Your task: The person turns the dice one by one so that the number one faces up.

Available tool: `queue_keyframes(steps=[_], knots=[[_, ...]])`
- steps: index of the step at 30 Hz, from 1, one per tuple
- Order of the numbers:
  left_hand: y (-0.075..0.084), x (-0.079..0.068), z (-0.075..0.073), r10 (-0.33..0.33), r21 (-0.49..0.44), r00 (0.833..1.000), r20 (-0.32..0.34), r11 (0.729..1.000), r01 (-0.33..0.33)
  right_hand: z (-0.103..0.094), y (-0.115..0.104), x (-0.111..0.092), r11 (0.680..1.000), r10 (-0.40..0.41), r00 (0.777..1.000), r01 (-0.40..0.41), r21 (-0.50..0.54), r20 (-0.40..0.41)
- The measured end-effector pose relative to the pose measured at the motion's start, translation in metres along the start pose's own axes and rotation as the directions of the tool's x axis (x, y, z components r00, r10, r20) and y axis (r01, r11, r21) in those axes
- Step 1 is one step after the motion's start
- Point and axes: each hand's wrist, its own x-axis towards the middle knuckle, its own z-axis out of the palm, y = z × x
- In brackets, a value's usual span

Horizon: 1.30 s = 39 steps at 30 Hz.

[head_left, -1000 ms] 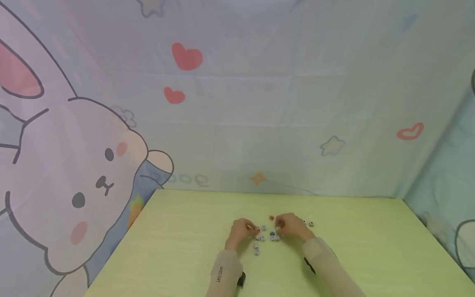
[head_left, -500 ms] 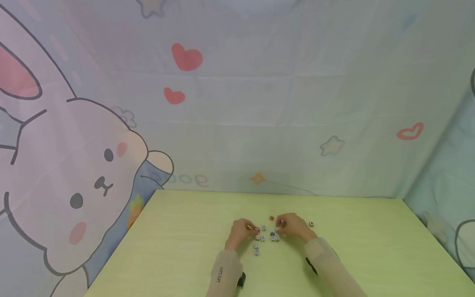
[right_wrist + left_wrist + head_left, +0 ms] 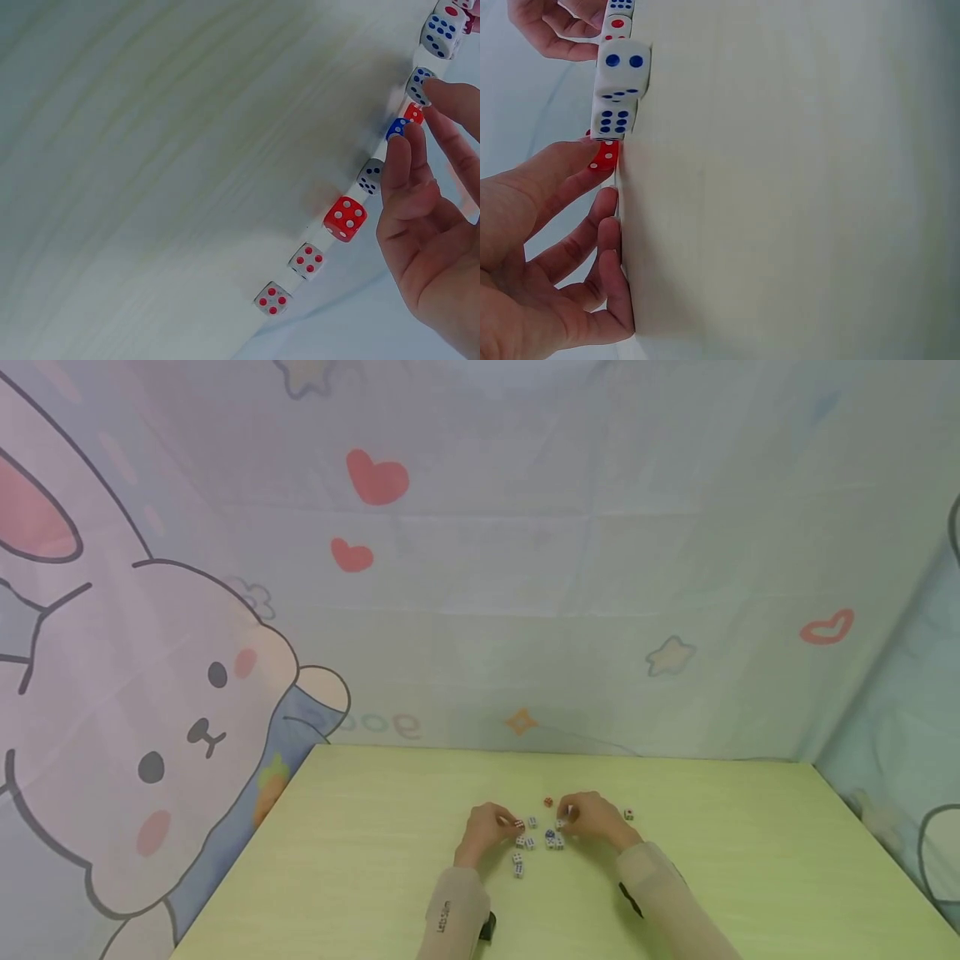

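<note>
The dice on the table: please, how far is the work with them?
Apparently done: several white dice sit in close groups. In hand: the left hand seems to pinch a red die, the right hand a white die. Probably left: the orange die beyond and the outlying die to the right, both lying apart.

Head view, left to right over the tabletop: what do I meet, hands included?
Left hand with a pinched red die at its fingertips → loose red die → right hand → white die with red marking. Other dice between the hands overlap in that order, so left out.
</note>
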Motion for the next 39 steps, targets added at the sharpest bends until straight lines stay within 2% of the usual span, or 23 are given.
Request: queue_keyframes(steps=[8, 18, 29, 39], knots=[[0.001, 0.000, -0.002, 0.002, 0.002, 1.000, -0.002, 1.000, -0.002, 0.001, -0.004, 0.002, 0.999, -0.041, 0.999, 0.041, -0.014, -0.002], [0.003, -0.002, -0.001, -0.014, -0.006, 1.000, 0.010, 1.000, 0.014, 0.003, -0.013, 0.001, 0.997, 0.024, 1.000, -0.023, -0.071, 0.011], [0.003, 0.001, -0.010, -0.015, -0.018, 0.999, 0.036, 1.000, 0.016, 0.001, -0.007, 0.003, 0.998, -0.065, 0.998, 0.065, 0.005, 0.014], [0.005, 0.003, -0.010, -0.025, 0.005, 0.997, 0.066, 1.000, 0.025, 0.002, -0.006, 0.003, 0.999, -0.032, 0.999, 0.031, 0.028, 0.032]])
